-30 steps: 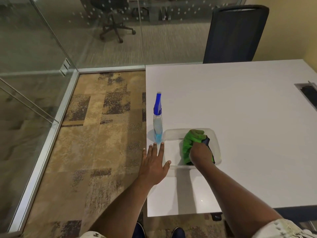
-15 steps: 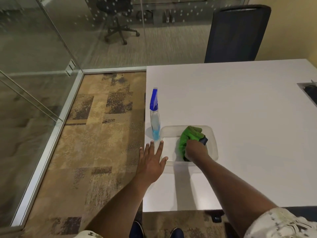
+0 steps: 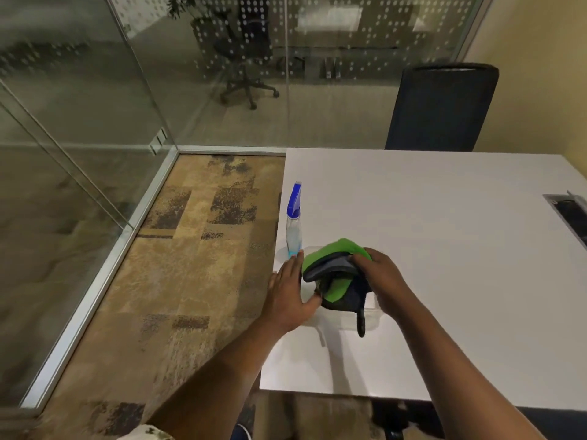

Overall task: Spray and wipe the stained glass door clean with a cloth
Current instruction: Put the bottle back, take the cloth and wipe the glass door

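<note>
A green and dark grey cloth [image 3: 336, 281] is lifted just above a clear plastic tray [image 3: 370, 323] near the white table's left edge. My right hand [image 3: 382, 281] grips the cloth from the right. My left hand [image 3: 290, 292] is flat with fingers apart at the tray's left side, its thumb touching the cloth's lower edge. A spray bottle [image 3: 293, 220] with a blue nozzle and pale blue liquid stands upright just beyond my left hand. The glass door [image 3: 63, 122] and glass walls run along the left and the back.
The white table [image 3: 444, 249] fills the right side, with a cable hatch [image 3: 568, 214] at its right edge. A dark office chair [image 3: 441, 109] stands behind the table. Patterned carpet [image 3: 190, 265] lies between table and glass. Another chair [image 3: 244, 58] is beyond the glass.
My right hand has lifted the cloth up out of the tray. My left hand has moved right, from the table's edge to the tray and the cloth.
</note>
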Motion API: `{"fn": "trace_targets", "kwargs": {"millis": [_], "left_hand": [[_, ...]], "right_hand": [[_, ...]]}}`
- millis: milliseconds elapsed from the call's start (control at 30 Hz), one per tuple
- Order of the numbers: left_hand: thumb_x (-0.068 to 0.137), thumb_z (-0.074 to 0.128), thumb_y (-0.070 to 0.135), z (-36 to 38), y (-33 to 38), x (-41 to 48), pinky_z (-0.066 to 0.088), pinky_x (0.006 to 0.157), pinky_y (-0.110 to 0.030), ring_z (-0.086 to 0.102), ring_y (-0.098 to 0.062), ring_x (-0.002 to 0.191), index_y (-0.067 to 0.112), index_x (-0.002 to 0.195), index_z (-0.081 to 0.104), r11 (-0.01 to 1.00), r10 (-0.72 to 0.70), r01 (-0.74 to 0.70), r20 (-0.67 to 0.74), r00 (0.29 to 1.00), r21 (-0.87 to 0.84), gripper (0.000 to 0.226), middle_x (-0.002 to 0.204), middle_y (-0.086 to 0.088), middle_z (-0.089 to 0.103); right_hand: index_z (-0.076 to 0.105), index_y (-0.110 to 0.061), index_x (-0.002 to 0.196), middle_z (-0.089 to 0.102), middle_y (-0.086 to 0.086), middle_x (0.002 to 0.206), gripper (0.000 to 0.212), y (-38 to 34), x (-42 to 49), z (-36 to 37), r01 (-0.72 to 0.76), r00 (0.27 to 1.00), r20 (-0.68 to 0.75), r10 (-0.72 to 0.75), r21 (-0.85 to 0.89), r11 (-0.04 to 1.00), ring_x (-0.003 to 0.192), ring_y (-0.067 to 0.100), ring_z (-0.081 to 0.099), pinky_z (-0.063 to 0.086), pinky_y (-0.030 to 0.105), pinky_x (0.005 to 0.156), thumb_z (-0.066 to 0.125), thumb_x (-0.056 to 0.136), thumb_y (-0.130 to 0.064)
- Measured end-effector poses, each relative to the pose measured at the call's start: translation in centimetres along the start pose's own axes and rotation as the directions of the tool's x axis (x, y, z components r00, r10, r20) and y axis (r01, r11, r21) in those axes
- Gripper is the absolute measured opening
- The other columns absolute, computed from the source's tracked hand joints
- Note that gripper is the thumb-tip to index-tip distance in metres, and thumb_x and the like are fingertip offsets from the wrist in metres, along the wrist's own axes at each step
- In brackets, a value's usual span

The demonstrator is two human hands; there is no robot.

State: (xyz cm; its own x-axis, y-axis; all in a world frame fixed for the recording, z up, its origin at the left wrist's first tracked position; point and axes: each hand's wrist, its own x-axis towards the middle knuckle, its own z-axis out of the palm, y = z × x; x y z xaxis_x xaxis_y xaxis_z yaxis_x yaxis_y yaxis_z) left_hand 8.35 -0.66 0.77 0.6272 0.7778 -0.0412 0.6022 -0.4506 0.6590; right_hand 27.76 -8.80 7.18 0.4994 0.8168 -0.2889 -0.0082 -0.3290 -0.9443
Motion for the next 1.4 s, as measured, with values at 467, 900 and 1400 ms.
{"fn": "trace_targets", "kwargs": {"millis": [467,900,1400], "left_hand": [[0.078,0.070,0.019,-15.8,-2.9,-8.1,0.060,0.083,-0.042,0.070,-0.026,0.091,0.028,0.094,0.073,0.859,-0.157,0.105,-0.062,0.986,-0.500,0.019,0.088,0.004,0.072],[0.098,0.064,0.028,-33.1,-14.4,-30.6,0.054,0.080,-0.041,0.067,-0.021,0.089,0.018,0.095,0.069,0.940,-0.301,0.231,-0.297,0.906,-0.250,0.011,0.095,-0.004,0.072],[0.089,0.068,0.054,-43.7,-28.7,-54.6,0.044,0.096,-0.039,0.056,-0.024,0.111,0.020,0.109,0.056,0.675,-0.573,0.704,-0.757,0.314,-0.219,0.041,0.116,-0.002,0.057]], "right_hand": [[0.072,-0.020,0.080,0.070,0.003,0.074,0.031,-4.4,-6.1,10.0,-0.095,0.939,0.329,0.099,-0.030,0.995,0.067,0.016,0.063,0.046,0.030,0.062,0.062,0.069,-0.047],[0.054,-0.050,0.134,0.069,-0.018,0.127,0.088,-8.3,-21.1,35.4,0.325,0.713,0.688,-0.134,-0.155,0.933,0.113,0.007,0.068,0.057,0.037,0.097,0.081,0.057,-0.081],[0.071,-0.032,0.096,0.077,-0.004,0.093,0.006,-7.0,-38.2,66.0,0.352,0.720,0.671,-0.179,-0.130,0.927,0.086,0.015,0.073,0.060,0.036,0.077,0.072,0.090,-0.033]]}}
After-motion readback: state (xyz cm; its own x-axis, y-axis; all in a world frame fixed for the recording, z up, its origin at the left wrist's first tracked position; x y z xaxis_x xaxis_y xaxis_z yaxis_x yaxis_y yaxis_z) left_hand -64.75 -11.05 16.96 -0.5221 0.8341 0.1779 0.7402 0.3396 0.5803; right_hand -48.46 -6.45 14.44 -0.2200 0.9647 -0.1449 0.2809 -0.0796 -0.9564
